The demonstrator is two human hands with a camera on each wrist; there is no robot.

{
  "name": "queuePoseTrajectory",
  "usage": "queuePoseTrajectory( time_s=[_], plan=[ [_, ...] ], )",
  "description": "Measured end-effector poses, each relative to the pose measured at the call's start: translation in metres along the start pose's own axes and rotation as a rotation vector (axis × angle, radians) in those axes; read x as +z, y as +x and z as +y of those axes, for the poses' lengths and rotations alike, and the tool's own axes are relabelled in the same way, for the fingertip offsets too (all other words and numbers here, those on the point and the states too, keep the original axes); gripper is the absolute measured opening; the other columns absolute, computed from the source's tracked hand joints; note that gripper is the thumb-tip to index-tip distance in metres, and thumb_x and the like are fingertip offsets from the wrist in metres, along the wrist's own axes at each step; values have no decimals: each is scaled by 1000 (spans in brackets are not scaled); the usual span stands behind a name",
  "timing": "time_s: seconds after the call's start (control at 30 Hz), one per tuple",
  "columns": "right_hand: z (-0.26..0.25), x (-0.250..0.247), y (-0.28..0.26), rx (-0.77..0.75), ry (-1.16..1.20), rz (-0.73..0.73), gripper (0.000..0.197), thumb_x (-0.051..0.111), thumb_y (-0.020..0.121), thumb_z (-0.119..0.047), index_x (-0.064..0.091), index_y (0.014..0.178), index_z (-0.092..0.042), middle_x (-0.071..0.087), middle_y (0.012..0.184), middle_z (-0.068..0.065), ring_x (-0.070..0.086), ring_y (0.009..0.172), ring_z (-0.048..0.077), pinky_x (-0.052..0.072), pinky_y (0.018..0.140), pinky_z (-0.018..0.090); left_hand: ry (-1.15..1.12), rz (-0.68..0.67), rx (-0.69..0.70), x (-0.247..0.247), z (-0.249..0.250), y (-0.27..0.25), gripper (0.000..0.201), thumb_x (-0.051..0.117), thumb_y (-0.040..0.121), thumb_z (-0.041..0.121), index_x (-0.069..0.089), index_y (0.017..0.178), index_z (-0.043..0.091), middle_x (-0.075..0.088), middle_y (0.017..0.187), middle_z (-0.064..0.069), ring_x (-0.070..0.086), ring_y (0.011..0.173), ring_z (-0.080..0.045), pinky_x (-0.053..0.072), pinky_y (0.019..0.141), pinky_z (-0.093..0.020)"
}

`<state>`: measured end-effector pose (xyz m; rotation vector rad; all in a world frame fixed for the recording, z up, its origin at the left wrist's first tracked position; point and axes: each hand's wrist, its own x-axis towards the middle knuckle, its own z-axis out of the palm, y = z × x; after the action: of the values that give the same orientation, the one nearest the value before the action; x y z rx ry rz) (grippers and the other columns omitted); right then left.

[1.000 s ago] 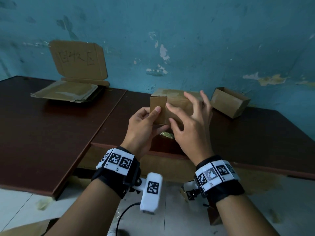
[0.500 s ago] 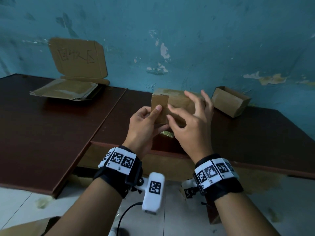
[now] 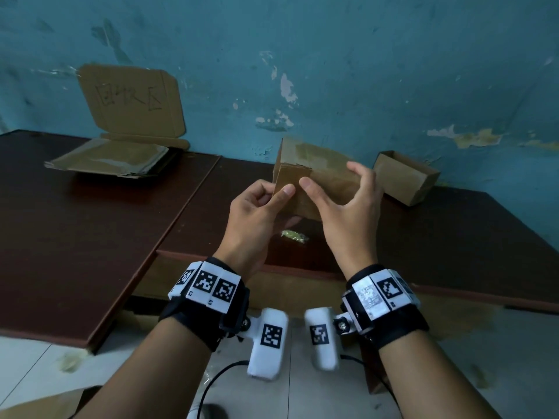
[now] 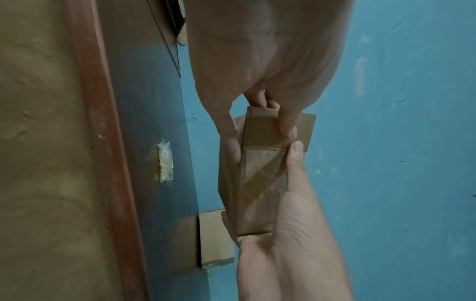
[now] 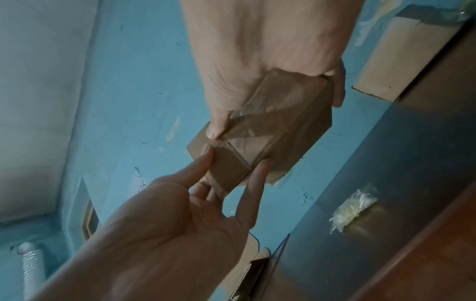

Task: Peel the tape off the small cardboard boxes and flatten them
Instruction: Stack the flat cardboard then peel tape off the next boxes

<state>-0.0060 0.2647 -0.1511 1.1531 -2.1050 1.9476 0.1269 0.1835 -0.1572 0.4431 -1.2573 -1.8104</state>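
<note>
I hold a small brown cardboard box (image 3: 325, 182) in the air over the dark table (image 3: 121, 237), with both hands on it. My left hand (image 3: 279, 192) pinches the end flap (image 4: 262, 126) between thumb and fingers. My right hand (image 3: 332, 179) grips the box body, thumb on the near face beside the left thumb and fingers curled over the top. Glossy clear tape (image 4: 260, 179) runs across the body and reaches the flap's fold; it also shows as clear tape (image 5: 257, 126) in the right wrist view.
A crumpled wad of peeled tape (image 3: 293, 235) lies on the table just below the hands. An open small box (image 3: 405, 176) stands at the back right. Flattened cardboard (image 3: 112, 158) is stacked at the back left under a cardboard sign (image 3: 130, 101) leaning on the blue wall.
My right hand went from fingers spread across the box front to a grip round the body, its thumb now beside the left thumb. The box has risen slightly and its end flap stands out.
</note>
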Motion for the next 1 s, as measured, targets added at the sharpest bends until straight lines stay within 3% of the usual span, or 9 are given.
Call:
queuePoseTrajectory(
  time_s=[0.07,0.17,0.23,0.5,0.6,0.67,0.73,0.87,1.0],
  plan=[
    [1,1,0,-19,-1,-6,72,93,83,-49,59,143,-28,49,151,4,49,129,4,40,97,0,2,14,-10,-1,-2,0,19,68,105,12,63,87,13,79,92,-7,78,95,-21,68,83,-40],
    [1,1,1,-32,1,-16,65,92,84,-47,62,139,-31,51,150,5,52,135,11,50,112,26,-1,22,-25,-2,-5,1,18,69,105,13,63,89,12,79,98,-11,79,99,-24,67,84,-41],
    [1,0,2,-43,8,-21,62,93,85,-44,63,137,-30,51,149,5,54,136,14,51,113,34,-21,19,-33,-2,-5,1,17,68,106,14,62,90,10,80,101,-11,79,100,-24,68,85,-41],
    [3,-2,3,-33,46,-92,51,89,91,-29,64,136,-30,51,145,3,55,131,9,49,115,28,-57,41,-49,-5,-8,2,16,67,107,16,63,93,9,79,105,-15,78,102,-29,68,86,-40],
    [5,-3,2,0,79,-95,49,89,90,-40,65,132,-35,50,148,-2,52,127,-2,42,102,1,-48,25,-42,-3,-8,2,15,67,106,15,63,93,9,79,104,-14,79,101,-27,68,85,-39],
    [6,-4,3,-23,41,-61,52,91,88,-44,65,132,-33,53,149,1,53,131,4,36,96,-6,-39,22,-35,-1,-9,1,15,67,106,14,63,92,10,79,103,-13,79,101,-27,68,83,-38],
    [7,-4,5,-46,15,-52,52,91,89,-41,65,133,-30,55,149,4,53,133,8,38,100,-2,-36,30,-32,0,-10,1,16,67,106,14,63,91,9,79,103,-14,78,101,-27,68,82,-38],
    [6,-4,6,-53,22,-78,50,89,92,-31,63,134,-31,53,146,6,56,135,14,49,117,33,-45,43,-39,-1,-11,3,17,68,106,15,63,91,9,79,105,-15,77,104,-29,68,81,-37],
    [8,-6,6,-14,31,-162,52,84,96,-22,61,141,-30,47,151,5,55,130,7,45,100,3,-40,67,-38,-4,-10,4,18,68,106,16,63,90,10,79,102,-13,78,103,-28,69,81,-37]
  ],
)
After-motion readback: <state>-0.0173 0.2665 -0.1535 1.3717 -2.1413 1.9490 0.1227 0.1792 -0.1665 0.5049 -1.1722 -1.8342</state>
